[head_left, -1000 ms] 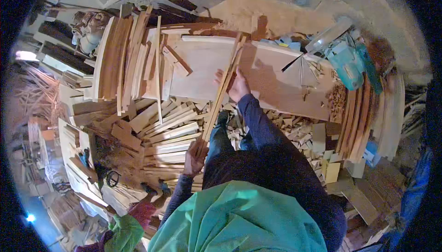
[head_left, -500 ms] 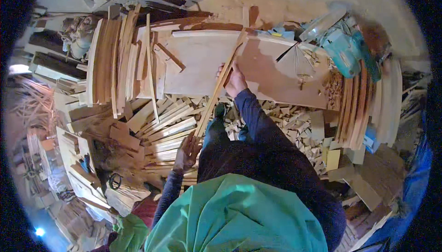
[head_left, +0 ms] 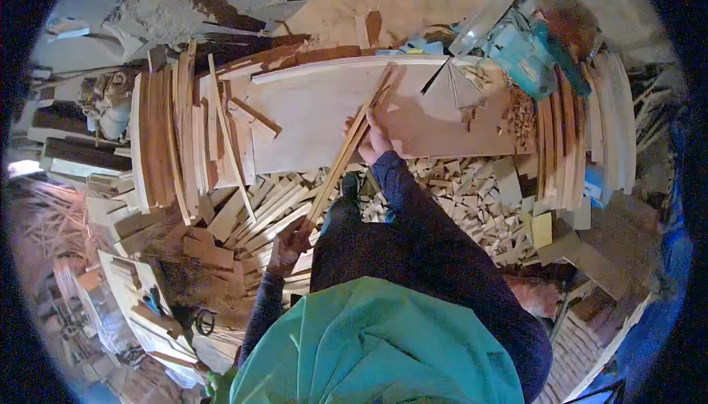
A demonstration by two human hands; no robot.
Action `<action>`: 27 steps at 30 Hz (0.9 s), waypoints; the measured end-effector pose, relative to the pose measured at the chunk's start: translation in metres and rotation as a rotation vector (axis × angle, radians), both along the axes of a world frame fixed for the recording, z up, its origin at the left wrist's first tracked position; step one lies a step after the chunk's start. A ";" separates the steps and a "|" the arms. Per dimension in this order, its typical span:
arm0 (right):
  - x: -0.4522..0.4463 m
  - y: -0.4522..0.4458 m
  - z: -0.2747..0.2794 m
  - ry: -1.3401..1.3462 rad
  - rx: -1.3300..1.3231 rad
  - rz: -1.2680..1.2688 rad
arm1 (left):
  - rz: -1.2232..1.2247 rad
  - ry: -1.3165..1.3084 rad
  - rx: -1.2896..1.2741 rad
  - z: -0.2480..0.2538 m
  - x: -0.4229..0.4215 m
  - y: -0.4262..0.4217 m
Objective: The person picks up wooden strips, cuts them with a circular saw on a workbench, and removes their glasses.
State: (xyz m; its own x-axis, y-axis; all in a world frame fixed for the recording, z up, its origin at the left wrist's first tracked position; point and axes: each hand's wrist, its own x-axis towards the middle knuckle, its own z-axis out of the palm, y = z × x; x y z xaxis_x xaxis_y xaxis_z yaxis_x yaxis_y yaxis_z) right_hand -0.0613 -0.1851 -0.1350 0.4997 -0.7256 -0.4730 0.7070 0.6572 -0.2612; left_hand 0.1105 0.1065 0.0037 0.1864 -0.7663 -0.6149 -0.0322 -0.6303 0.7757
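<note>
A long, narrow wooden strip (head_left: 338,171) slants across the middle of the head view, its far end over the pale worktop. It seems to be more than one thin piece lying together; I cannot tell for sure. My right hand (head_left: 375,140) is closed around it past its middle, thumb along the top side. Near my body, my left hand (head_left: 289,247) grips the strip's lower end, the fingers partly in shadow. Beneath the far half lies the wooden worktop (head_left: 310,109).
Stacked boards (head_left: 158,138) stand at the worktop's left, more planks (head_left: 564,146) at its right. A teal power tool (head_left: 520,57) sits at the back right. Wood offcuts (head_left: 464,197) cover the floor around my legs. A loose stick (head_left: 230,142) leans across the left side.
The view has shifted, so the worktop's left side sits lower. The strip stays in both hands, its far end slightly lower in view. My left fingers look more curled around its near end.
</note>
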 end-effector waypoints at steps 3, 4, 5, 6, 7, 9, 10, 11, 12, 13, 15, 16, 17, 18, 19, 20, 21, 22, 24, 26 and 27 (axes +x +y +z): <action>0.000 0.003 0.008 -0.056 -0.018 -0.005 | 0.021 0.020 0.030 0.008 0.007 -0.005; -0.001 0.005 0.007 -0.096 -0.025 -0.004 | 0.014 0.012 0.016 0.002 0.011 -0.001; -0.003 0.011 0.006 -0.047 -0.028 0.006 | 0.006 0.005 0.000 -0.004 0.016 0.002; -0.007 0.020 0.006 0.003 -0.031 0.016 | -0.010 -0.007 0.015 -0.009 0.022 0.003; -0.011 0.026 0.008 0.054 -0.033 0.025 | -0.027 -0.020 0.030 -0.013 0.029 0.003; -0.014 0.031 0.009 0.146 -0.004 0.123 | -0.042 -0.004 0.032 -0.018 0.038 0.003; -0.011 0.034 0.012 0.144 0.020 0.132 | -0.041 0.023 0.022 -0.018 0.042 0.002; -0.010 0.036 0.015 0.141 0.045 0.141 | -0.038 0.050 0.013 -0.018 0.046 0.001; -0.012 0.037 0.023 0.112 0.030 0.164 | -0.084 0.031 0.022 -0.015 0.050 -0.003; -0.011 0.037 0.022 0.098 0.012 0.162 | -0.103 0.011 0.035 -0.012 0.053 -0.005; -0.009 0.034 0.024 0.071 -0.026 0.161 | -0.139 -0.026 0.057 0.000 0.057 -0.013; -0.009 0.034 0.022 0.050 -0.013 0.166 | -0.152 -0.038 0.050 0.007 0.057 -0.018; -0.009 0.032 0.020 0.030 0.000 0.173 | -0.164 -0.050 0.042 0.014 0.057 -0.023; -0.008 0.031 0.020 0.009 0.011 0.180 | -0.175 -0.063 0.033 0.019 0.057 -0.028; -0.007 0.029 0.020 0.022 0.000 0.163 | -0.187 -0.077 0.023 0.021 0.058 -0.032; -0.005 0.028 0.020 0.034 -0.010 0.144 | -0.163 0.033 0.059 -0.004 0.077 -0.021; -0.004 0.028 0.019 0.046 -0.020 0.124 | -0.185 0.025 0.005 -0.007 0.081 -0.022; -0.002 0.027 0.018 0.053 -0.003 0.117 | -0.208 0.017 -0.049 -0.010 0.085 -0.022; 0.002 0.024 0.019 0.070 0.030 0.103 | -0.267 0.001 0.028 0.006 0.088 -0.032; 0.001 0.024 0.026 0.070 -0.004 0.088 | -0.584 -0.513 -0.432 -0.020 0.102 -0.033; 0.000 0.024 0.028 0.072 -0.023 0.080 | -0.639 -0.587 -0.497 -0.016 0.101 -0.041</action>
